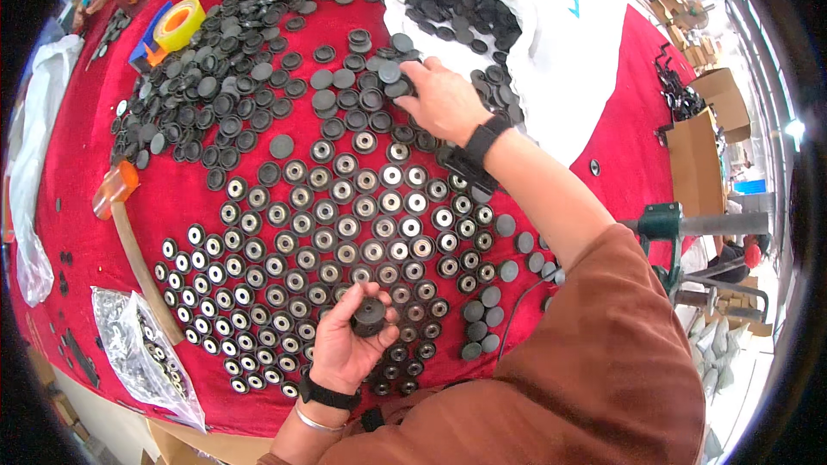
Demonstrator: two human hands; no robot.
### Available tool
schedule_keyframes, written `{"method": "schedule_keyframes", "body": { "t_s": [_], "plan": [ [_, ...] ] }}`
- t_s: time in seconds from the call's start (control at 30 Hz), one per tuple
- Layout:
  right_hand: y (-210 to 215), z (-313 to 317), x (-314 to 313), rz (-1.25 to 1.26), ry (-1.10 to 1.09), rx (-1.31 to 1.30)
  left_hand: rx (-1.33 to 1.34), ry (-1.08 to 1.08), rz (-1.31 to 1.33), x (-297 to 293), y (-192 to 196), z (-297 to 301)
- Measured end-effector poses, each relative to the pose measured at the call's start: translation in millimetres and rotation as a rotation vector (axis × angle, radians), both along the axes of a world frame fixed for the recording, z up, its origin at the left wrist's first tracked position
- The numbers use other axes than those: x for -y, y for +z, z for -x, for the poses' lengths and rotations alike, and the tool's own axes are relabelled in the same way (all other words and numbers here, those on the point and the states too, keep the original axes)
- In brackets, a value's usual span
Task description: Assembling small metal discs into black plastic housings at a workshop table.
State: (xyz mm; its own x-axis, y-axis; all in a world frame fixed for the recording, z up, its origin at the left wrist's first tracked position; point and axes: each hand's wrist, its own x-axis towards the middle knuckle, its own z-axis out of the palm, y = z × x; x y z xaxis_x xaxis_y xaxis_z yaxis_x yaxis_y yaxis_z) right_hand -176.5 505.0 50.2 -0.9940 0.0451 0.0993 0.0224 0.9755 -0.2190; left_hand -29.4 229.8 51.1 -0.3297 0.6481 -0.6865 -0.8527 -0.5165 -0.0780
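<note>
My left hand (336, 353) is closed round a black round cap (369, 319), perhaps a short stack of them, above the near rows. Farther off, my right hand (444, 102) reaches to a group of dark discs, its thumb and fingers pinching a black cap (390, 73). Below and between the hands, many black caps with shiny metal ring centres (347, 226) lie in rows on the red cloth. Plain black caps (228, 103) are heaped loosely at the far left. What lies under my right fingers is partly hidden.
A white sack (568, 43) with black caps in its mouth lies at the far right. At the left are a mallet (129, 232), a yellow tape roll (179, 24) and a clear plastic bag (142, 353). A green metal clamp (662, 232) stands by my right arm; cardboard boxes (696, 159) lie beyond.
</note>
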Motion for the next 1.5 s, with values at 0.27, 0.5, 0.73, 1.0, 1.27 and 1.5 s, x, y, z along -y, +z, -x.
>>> {"method": "schedule_keyframes", "body": {
  "t_s": [0.27, 0.5, 0.73, 1.0, 1.27, 1.5],
  "plan": [
    [-16, 39, 95, 0.345, 0.277, -0.012, 0.008, 0.039, -0.021, 6, -2, -3],
    [-12, 35, 29, -0.378, 0.127, 0.218, -0.019, 0.075, -0.047, 15, -4, -3],
    [-3, 38, 4, -0.163, 0.072, -0.038, -0.021, 0.064, -0.039, 14, -7, -5],
    [-25, 82, 78, -0.002, 0.187, 0.060, -0.004, 0.130, -0.050, 12, -1, 3],
    [16, 20, 93, 0.428, 0.442, 0.110, -0.076, 0.379, -0.087, 22, -5, 38],
    [24, 33, 38, 0.309, -0.056, -0.106, -0.006, 0.403, -0.352, 29, -13, 35]
  ]
}}
